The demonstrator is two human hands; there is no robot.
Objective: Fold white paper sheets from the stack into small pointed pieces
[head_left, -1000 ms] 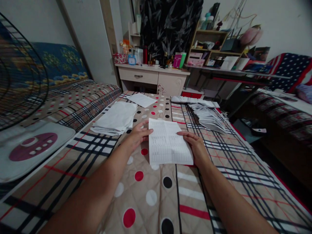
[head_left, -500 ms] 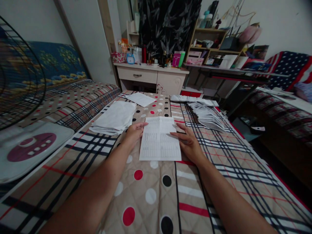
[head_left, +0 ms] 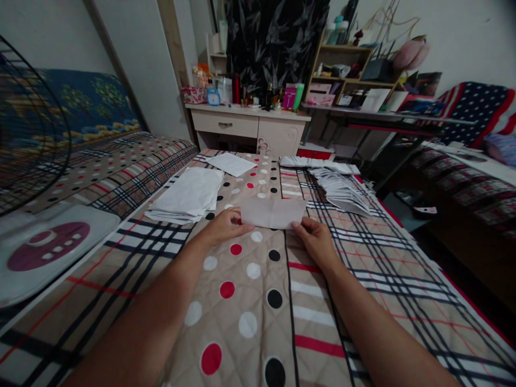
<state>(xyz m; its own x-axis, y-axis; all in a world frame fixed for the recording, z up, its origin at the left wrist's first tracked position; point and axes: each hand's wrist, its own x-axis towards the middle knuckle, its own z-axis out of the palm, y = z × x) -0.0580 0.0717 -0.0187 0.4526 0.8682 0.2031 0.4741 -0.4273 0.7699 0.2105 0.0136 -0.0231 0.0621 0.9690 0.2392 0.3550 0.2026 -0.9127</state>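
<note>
Between both hands is a sheet of paper (head_left: 273,213), showing a blank white face as a wide, low band. I cannot tell whether it is folded over or just tilted up. At its left end my left hand (head_left: 223,227) grips the edge, the thumb stretched along the lower side. My right hand (head_left: 317,239) pinches the lower right corner between thumb and fingers. To the left lies a stack of white sheets (head_left: 187,193), with another white sheet (head_left: 231,164) just behind it. Folded papers (head_left: 341,192) lie fanned out on the right, in front of a long white bundle (head_left: 318,164).
Everything rests on a quilted bedspread (head_left: 250,301) with dots and plaid. A white plastic bag (head_left: 60,247) and a fan (head_left: 32,123) are at the left. A cream dresser (head_left: 229,123) with bottles stands beyond the bed; a cluttered desk (head_left: 363,113) is to its right.
The paper lay flat with its printed table facing up; now its blank side shows and it looks much shorter. Both hands have closed on its edges.
</note>
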